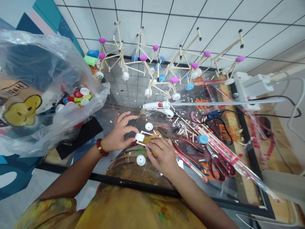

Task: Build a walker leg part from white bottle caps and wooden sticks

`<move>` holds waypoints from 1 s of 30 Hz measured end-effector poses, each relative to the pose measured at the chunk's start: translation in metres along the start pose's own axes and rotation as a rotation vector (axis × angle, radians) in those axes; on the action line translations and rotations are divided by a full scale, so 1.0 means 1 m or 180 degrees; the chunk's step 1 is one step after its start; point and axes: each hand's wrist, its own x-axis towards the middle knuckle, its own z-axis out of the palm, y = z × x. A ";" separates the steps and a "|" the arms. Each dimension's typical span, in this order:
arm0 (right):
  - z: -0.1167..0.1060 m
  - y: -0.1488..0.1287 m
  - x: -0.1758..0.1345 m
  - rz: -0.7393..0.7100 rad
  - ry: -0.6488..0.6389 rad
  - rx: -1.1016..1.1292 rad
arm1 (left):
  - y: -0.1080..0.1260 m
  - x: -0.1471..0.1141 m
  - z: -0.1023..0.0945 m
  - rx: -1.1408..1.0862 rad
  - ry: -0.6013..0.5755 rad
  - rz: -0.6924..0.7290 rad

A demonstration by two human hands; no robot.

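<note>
From where I stand, the small stick frame [146,133] is held over the glossy tabletop [150,175], close to its near edge. Its long axis runs left to right, dipping slightly rightward, and the end with the white cap [139,137] set between 2 sticks points at the left hand [120,133]. That hand pinches the cap's left side with thumb and forefinger, the other 3 fingers spread apart. The right hand [163,156] has its fingers bunched together, clamped on the frame's other end. Of 2 loose white discs, 1 lies beyond the frame [149,126], 1 nearer the person [141,160].
</note>
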 end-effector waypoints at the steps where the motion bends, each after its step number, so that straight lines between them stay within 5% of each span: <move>1: 0.000 0.000 0.000 0.0002 -0.0004 0.0005 | 0.000 0.000 0.000 0.0000 0.0010 0.0007; 21: -0.003 0.001 0.000 0.0023 0.0132 0.0139 | -0.004 -0.001 0.000 -0.0048 0.0228 0.0221; 26: -0.014 0.000 0.003 0.0004 0.0468 0.0371 | 0.005 -0.006 -0.013 -0.0670 0.1156 0.0007; 30: -0.022 -0.002 0.006 0.0042 0.0726 0.0715 | 0.040 -0.013 -0.025 -0.2330 0.1878 -0.0786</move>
